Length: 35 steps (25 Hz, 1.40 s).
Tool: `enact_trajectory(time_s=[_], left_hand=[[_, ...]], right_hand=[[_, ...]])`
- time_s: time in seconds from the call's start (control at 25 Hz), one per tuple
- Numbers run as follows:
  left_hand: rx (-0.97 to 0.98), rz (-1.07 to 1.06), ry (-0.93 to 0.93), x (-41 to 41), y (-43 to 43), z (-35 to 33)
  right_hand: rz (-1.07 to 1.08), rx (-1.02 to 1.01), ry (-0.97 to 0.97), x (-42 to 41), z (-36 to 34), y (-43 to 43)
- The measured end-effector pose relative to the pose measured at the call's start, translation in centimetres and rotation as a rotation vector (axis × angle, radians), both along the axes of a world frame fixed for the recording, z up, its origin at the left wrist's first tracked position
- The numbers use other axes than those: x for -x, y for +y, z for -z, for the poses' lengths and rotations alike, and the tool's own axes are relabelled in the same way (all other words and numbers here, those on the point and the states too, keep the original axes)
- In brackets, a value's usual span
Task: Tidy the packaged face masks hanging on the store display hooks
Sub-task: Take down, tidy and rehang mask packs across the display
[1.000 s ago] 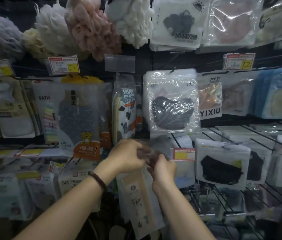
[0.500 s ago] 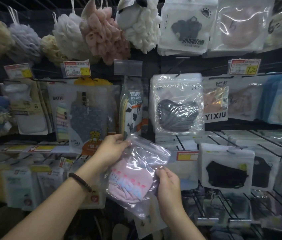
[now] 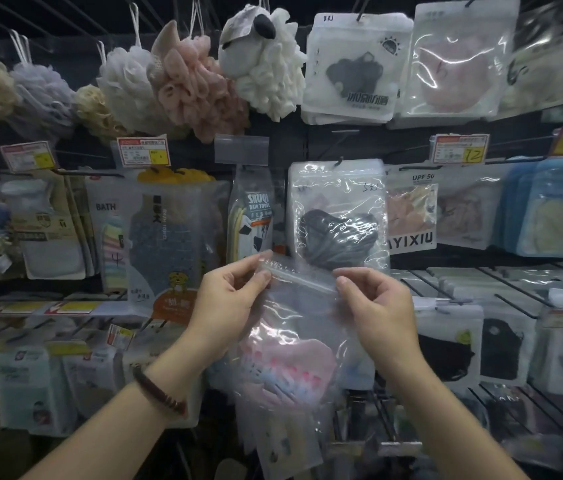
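**Pink mask pouch held off the hooks, between two hands**

A clear zip pouch (image 3: pixel 302 306) is held in front of the display, on no hook. It sits just below a hanging clear bag (image 3: pixel 339 183), and its top edge overlaps that bag's lower edge. Inside the held pouch a pink face mask (image 3: pixel 295 363) with red and blue lettering has settled into the lower half; the upper half is bare film.

The left hand (image 3: pixel 228 299) pinches the pouch's top left corner between thumb and fingers. The right hand (image 3: pixel 378 308) pinches the top right end of the zip strip (image 3: pixel 295 276), so the strip runs slanted between them. A dark beaded bracelet (image 3: pixel 159 389) circles the left wrist.

The hanging clear bag contains a dark grey mask (image 3: pixel 339 237). Above it, a white pouch (image 3: pixel 352 98) shows a black mask through its window, and beside that a clear pouch (image 3: pixel 456 60) holds a pale pink one. To the lower right, a white pouch (image 3: pixel 446 317) on a wire hook carries a black mask. Left of the masks hangs a bath towel pack (image 3: pixel 166 237), with mesh bath puffs (image 3: pixel 186 74) above it.
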<state>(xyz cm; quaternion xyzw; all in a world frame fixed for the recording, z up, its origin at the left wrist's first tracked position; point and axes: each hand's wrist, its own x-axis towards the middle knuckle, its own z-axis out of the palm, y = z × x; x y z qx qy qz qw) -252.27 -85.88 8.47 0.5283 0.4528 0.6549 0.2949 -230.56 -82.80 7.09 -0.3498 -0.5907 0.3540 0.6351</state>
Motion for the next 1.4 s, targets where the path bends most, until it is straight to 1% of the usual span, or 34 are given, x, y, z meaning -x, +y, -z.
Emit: enact_trajectory(time_s=[0.12,0.24,0.36,0.6,0.76,0.88,1.08,1.28,1.4], left_hand=[[-0.127,-0.036,0.120,-1.2,-0.4,-1.3],[-0.218,-0.091,0.270,-2.5,-0.1,-2.9],[-0.311,-0.195,0.393,-3.1,0.9,-4.8],[-0.343,-0.212,0.574,-3.9,3.6,-8.9],[-0.380,-0.245,0.632,-5.0,5.2,-11.0],[-0.411,-0.282,0.642,-5.6,6.5,-12.7],[-0.476,-0.403,0.681,-6.1,8.6,-14.8],[-0.527,-0.483,0.755,-6.0,9.9,-15.8],[-0.512,-0.514,0.786,-5.9,10.3,-15.9]], right_hand=[[0.011,-0.077,-0.112,-1.6,-2.7,0.0],[0.006,-0.137,-0.146,-2.3,-5.0,0.8],[-0.040,-0.188,-0.198,-3.0,-7.0,1.6],[0.011,-0.223,-0.275,-5.0,-10.4,4.2],[0.091,-0.228,-0.339,-5.8,-12.5,5.5],[0.166,-0.241,-0.401,-5.8,-14.8,6.2],[0.285,-0.310,-0.497,-5.1,-17.8,7.4],[0.356,-0.317,-0.537,-4.0,-18.8,8.8],[0.379,-0.334,-0.559,-3.8,-18.9,9.2]])
